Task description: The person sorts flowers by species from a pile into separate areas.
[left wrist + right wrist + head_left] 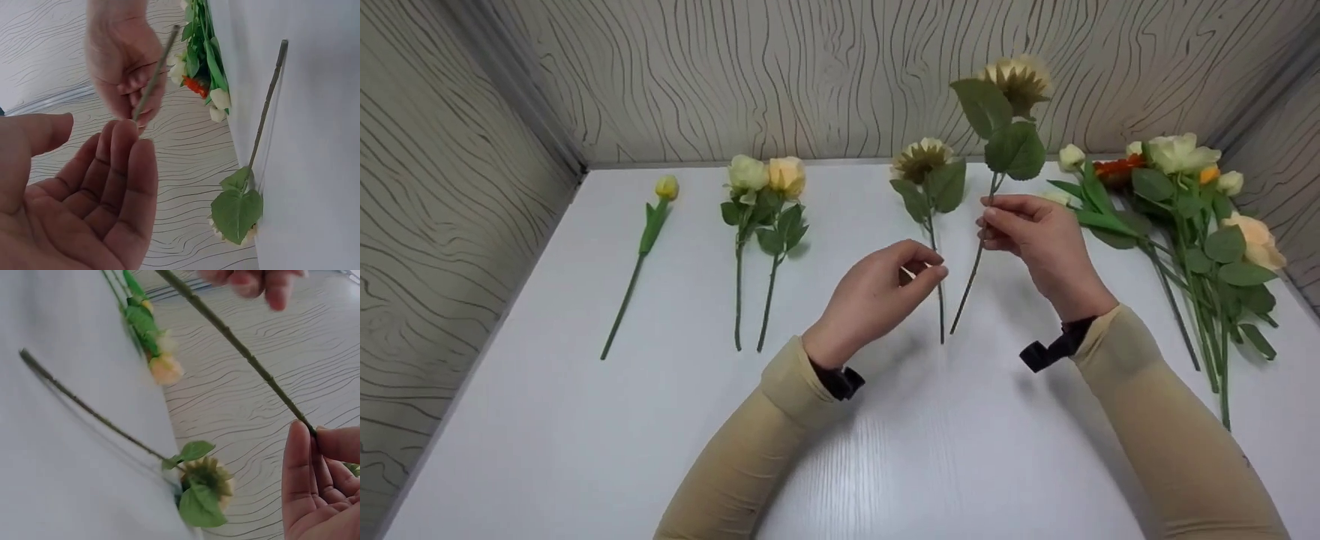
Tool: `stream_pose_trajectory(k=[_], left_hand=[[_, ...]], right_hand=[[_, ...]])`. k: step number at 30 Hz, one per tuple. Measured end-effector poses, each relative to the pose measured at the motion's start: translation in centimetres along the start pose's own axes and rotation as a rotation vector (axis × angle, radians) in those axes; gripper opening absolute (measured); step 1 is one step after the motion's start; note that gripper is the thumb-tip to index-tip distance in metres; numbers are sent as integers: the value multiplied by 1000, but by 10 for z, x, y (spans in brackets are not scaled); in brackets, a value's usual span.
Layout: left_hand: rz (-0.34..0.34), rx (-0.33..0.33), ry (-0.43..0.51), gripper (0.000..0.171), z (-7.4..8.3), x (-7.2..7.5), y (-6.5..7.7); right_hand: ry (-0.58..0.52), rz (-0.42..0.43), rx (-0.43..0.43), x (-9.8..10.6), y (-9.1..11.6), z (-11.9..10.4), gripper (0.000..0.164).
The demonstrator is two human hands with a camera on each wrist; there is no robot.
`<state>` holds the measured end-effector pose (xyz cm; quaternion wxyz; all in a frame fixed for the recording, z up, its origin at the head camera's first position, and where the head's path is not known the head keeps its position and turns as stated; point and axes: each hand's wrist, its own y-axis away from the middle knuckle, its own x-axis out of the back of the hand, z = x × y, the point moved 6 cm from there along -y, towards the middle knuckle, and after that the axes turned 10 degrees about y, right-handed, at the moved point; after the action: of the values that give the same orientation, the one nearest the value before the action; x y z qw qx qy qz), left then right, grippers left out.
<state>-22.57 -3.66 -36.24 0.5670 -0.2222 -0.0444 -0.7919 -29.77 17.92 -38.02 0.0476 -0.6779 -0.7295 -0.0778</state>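
Observation:
My right hand (1039, 247) pinches the stem of a cream flower (1016, 150) between thumb and fingertips. Its pale head, with pointed green sepals underneath, is raised and two broad leaves hang below it. The bare stem (247, 354) slants down toward my left side. Nothing is in my left hand (877, 296), whose fingers curve loosely with the thumb apart in the left wrist view. A second cream flower (922, 161) of the same kind lies on the white table (660, 427). In the head view my left fingertips overlap the edge of its stem.
A yellow tulip (666, 187) lies far left. Beside it are a pale green rose (748, 172) and a peach rose (787, 178). Several mixed flowers, including a white bloom (1181, 155) and a peach one (1256, 240), are heaped at right. A patterned wall (810, 75) borders the back.

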Motion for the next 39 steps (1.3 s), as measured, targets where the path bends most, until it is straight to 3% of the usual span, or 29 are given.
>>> stream_pose_trajectory(k=[5, 10, 16, 26, 34, 39], left_hand=[[30, -32, 6, 21, 6, 10, 1], [21, -57, 17, 20, 8, 10, 3], [20, -56, 24, 21, 7, 10, 3], [2, -35, 28, 20, 4, 8, 3], [-13, -32, 9, 18, 4, 5, 3], [-44, -88, -82, 22, 7, -2, 4]], right_hand=[[116, -40, -137, 1, -28, 24, 45], [225, -69, -200, -7, -42, 45, 45], [317, -110, -220, -21, -45, 60, 45], [443, -147, -198, -31, -45, 60, 41], [474, -140, -217, -18, -43, 59, 39], [541, -115, -208, 10, -38, 53, 42]])
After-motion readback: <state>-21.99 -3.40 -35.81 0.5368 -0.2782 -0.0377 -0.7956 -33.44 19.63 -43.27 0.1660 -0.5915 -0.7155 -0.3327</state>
